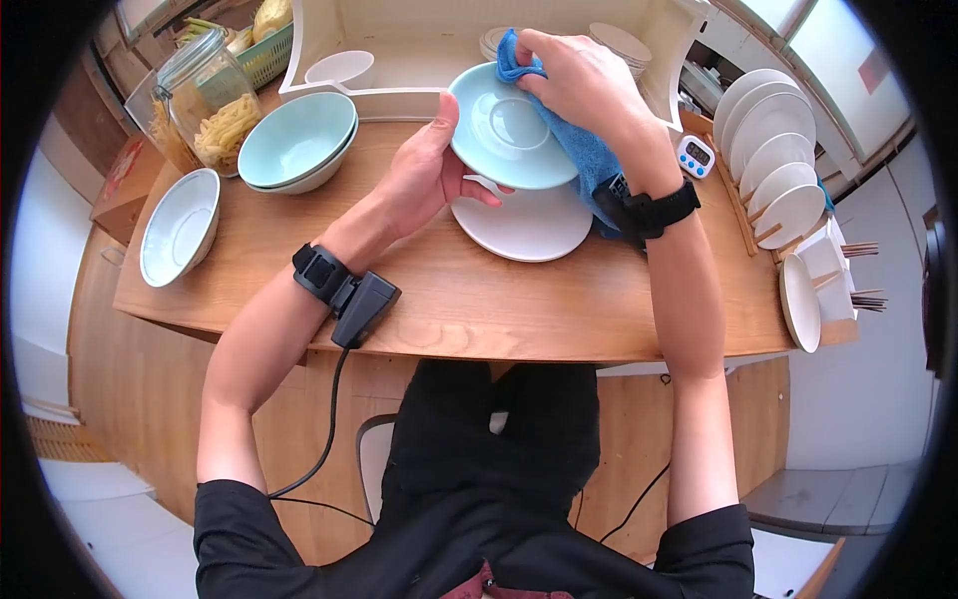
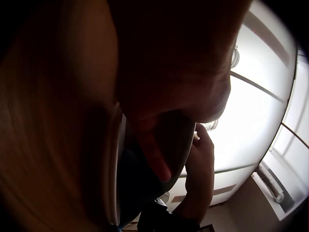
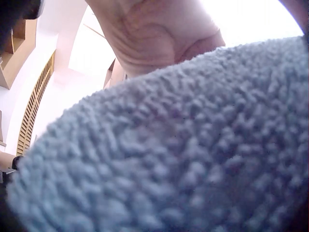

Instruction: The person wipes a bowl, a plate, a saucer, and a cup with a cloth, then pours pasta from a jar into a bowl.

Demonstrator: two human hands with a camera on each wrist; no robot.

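Note:
A light blue plate [image 1: 509, 130] is held up, tilted, above the table. The left hand [image 1: 424, 175] grips its left edge, thumb at the rim and fingers beneath. The right hand [image 1: 589, 85] pinches a blue cloth [image 1: 584, 155] at the plate's upper right rim; the cloth hangs down behind the wrist. Below the plate lies a white plate [image 1: 524, 228] on the table. In the left wrist view the left hand [image 2: 174, 72] is dark, with the right hand [image 2: 200, 169] beyond it. Cloth [image 3: 183, 145] fills much of the right wrist view, below the right hand [image 3: 159, 34].
Light blue bowls [image 1: 299, 145] are stacked at the left, near an oval white bowl [image 1: 182, 228] and a pasta jar [image 1: 215, 110]. At the right are a timer [image 1: 696, 157], a rack of white plates [image 1: 773, 130] and a leaning dish [image 1: 799, 302]. A white shelf [image 1: 419, 105] stands behind.

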